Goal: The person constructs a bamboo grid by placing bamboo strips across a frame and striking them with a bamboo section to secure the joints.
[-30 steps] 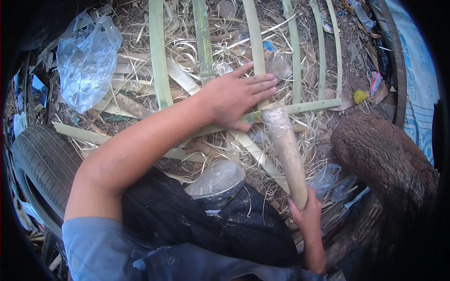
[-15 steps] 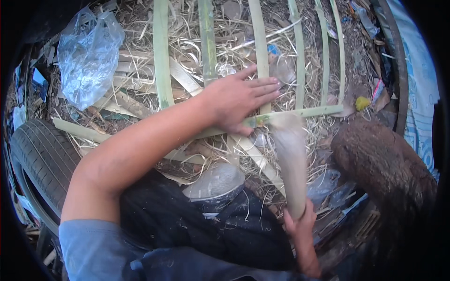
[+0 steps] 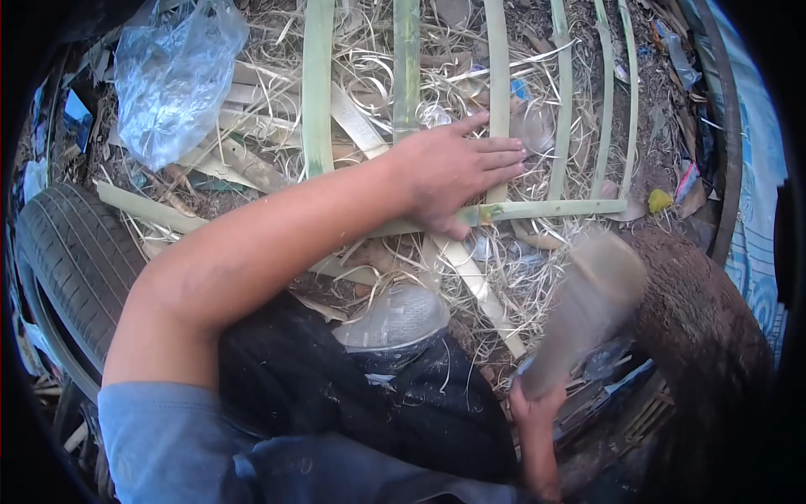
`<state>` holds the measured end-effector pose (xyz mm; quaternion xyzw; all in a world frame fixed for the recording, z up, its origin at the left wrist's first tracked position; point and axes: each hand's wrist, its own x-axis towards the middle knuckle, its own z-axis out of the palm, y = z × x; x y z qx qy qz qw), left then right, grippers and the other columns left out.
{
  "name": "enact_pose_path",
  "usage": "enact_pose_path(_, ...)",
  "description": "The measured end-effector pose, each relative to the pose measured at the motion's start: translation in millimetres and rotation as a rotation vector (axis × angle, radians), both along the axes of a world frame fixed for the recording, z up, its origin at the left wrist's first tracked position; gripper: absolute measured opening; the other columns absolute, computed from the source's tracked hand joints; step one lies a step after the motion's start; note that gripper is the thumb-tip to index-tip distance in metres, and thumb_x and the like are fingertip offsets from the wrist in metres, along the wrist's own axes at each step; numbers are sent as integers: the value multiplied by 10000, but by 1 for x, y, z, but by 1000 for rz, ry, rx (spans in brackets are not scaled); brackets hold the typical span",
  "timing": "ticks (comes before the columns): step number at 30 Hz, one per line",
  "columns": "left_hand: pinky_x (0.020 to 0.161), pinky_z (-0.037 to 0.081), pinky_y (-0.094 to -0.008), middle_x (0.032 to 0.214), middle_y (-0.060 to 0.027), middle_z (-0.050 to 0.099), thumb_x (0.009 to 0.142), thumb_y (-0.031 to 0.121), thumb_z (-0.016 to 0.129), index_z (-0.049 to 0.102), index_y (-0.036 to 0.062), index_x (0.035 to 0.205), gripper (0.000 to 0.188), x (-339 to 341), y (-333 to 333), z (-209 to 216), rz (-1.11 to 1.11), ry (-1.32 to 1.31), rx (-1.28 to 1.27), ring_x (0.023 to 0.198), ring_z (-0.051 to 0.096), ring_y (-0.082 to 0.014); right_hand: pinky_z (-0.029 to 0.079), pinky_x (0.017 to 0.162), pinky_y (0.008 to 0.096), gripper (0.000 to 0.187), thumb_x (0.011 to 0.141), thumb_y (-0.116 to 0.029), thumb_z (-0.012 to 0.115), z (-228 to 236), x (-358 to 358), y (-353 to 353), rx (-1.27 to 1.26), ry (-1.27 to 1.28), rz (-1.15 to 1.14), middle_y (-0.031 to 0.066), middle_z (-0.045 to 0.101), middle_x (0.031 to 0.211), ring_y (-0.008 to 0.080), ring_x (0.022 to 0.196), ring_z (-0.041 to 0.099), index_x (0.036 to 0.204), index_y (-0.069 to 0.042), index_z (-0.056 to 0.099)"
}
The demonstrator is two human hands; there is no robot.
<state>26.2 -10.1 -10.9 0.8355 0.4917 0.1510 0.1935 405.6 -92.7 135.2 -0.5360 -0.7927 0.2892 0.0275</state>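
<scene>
"Ground (image 3: 651, 101) of brown earth, littered with thin, pale, curled shavings (image 3: 537, 277), spreads behind everything."

"What large things flank it?"

"A thick, rough, dark-brown log (image 3: 697, 294) at right; a black rubber tyre (image 3: 80, 260) at left."

"And between them?"

"Six long, flat, pale-green strips (image 3: 498, 67) run side by side to the upper edge. Another narrow, flat, green piece, the cross strip (image 3: 562, 208), lies crosswise near their lower ends, right of centre."

"Anything beside those?"

"A crumpled, clear plastic bag (image 3: 176, 88), upper left."

"Next in size?"

"A thick, pale-brown, blunt wooden club (image 3: 583, 315), blurred, tilted up to the right. Its broad end overlaps the log in view; I cannot tell whether they touch. The right hand (image 3: 537, 405) has its fingers wrapped around the lower end."

"And the left hand (image 3: 449, 176)?"

"Palm down, fingers spread over the third strip from the left, thumb at the cross strip."

"The smallest?"

"A yellow scrap (image 3: 660, 200) just beyond the cross strip's right end."
</scene>
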Motion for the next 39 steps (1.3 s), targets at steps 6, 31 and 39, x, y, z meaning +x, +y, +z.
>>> enact_pose_path(6,1254,82,-454,1597,-100,309,744,565,687,265,57,1543,1036,-6,6,5,0,9,-12,1493,250,-187,532,813,417,529,744,-139,793,-3,-9,-1,-49,-18,-22,214,676,978,339,879,693,1190,19,556)
enact_pose_path(31,1245,139,-461,1544,-132,397,749,558,690,372,11,1488,973,-6,6,2,-26,-21,15,1473,303,-213,527,805,410,531,772,-127,755,-7,3,-5,-71,-297,108,198,670,985,343,902,679,1222,29,520)
enact_pose_path(39,1238,167,-465,1529,-140,418,733,542,694,408,1,1462,952,-4,0,-3,-14,-28,8,1461,328,-221,520,792,423,472,781,-122,740,-7,-22,1,-152,-336,-72,230,655,892,388,851,657,1189,-18,527)
